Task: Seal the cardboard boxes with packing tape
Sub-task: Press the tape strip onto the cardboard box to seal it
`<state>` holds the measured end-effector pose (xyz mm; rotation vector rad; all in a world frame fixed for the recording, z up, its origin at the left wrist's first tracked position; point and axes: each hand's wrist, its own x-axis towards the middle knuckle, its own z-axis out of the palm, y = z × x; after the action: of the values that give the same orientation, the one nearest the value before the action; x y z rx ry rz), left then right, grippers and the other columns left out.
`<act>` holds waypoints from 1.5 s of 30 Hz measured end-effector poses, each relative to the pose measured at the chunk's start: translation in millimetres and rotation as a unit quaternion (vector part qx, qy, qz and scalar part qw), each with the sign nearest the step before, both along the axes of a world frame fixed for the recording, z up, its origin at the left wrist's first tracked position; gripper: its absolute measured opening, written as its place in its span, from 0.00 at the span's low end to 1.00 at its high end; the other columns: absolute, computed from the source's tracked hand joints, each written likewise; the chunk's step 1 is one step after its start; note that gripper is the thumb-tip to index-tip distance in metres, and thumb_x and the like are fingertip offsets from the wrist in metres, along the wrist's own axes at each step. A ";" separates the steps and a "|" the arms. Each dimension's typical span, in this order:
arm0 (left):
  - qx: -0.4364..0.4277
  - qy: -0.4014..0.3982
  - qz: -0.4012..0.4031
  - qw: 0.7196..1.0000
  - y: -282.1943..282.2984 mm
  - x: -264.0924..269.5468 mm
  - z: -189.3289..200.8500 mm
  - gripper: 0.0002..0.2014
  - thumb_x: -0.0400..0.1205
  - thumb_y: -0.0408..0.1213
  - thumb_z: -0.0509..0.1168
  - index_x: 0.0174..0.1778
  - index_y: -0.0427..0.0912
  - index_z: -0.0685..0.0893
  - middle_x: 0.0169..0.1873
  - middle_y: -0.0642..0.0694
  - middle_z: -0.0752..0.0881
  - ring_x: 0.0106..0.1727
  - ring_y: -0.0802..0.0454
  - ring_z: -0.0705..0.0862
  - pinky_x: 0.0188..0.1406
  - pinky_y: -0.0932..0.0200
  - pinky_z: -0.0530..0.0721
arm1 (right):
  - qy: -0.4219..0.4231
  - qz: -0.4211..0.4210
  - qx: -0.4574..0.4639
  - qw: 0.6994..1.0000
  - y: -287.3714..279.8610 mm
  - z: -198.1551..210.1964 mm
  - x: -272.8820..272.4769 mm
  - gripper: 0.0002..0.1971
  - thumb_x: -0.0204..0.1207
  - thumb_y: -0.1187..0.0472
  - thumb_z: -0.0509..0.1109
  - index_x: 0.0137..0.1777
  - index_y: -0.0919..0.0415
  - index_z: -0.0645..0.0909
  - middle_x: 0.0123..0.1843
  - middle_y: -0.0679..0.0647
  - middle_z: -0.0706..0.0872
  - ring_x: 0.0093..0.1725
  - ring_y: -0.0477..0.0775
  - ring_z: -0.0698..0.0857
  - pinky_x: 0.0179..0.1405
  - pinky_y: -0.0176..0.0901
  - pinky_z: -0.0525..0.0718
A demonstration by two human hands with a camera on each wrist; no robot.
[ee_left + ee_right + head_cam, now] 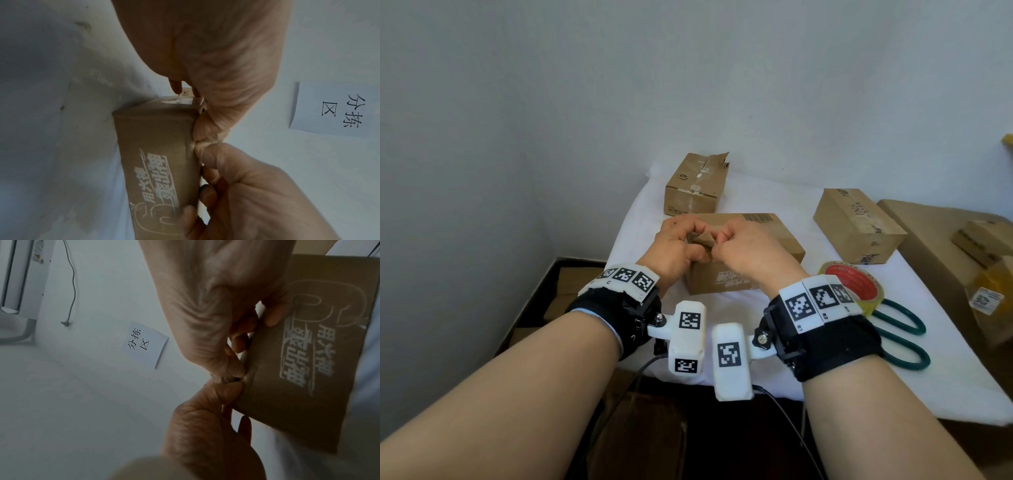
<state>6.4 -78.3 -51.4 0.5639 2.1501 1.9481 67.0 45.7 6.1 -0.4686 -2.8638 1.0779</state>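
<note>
At twelve o'clock on the bench, my left hand (677, 247) and right hand (743, 249) both pinch a crumpled brown scrap (701, 241) over the printed cardboard box (763, 240); it looks light, stiff-walled, best held by its edges.

Matt brown cardboard box (763, 240) — white cloth cover (774, 346), glossy tape roll (854, 282).

We see table under white cloth (774, 346). On it — three cardboard boxes: torn-top box (697, 185) at far edge, printed box (763, 246) in middle, taped box (859, 226) to right, well apart. Near right — tape roll (854, 284) with red core, touching green-handled scissors (900, 339) just beside it.
</note>
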 end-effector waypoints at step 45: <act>0.057 -0.022 -0.094 0.994 -15.4 -7.4 2.7 0.19 0.74 0.14 0.69 0.47 0.45 0.81 0.63 0.59 0.78 0.55 0.74 0.78 0.44 0.80 0.77 | 0.098 0.053 -0.130 0.985 28.2 -28.2 5.4 0.12 0.79 0.69 0.76 0.47 0.48 0.84 0.46 0.48 0.72 0.43 0.45 0.75 0.50 0.39 0.80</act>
<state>-0.9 -93.7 -48.7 0.7088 1.8944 1.9690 72.4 73.9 -22.1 -0.2080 -2.6140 1.4384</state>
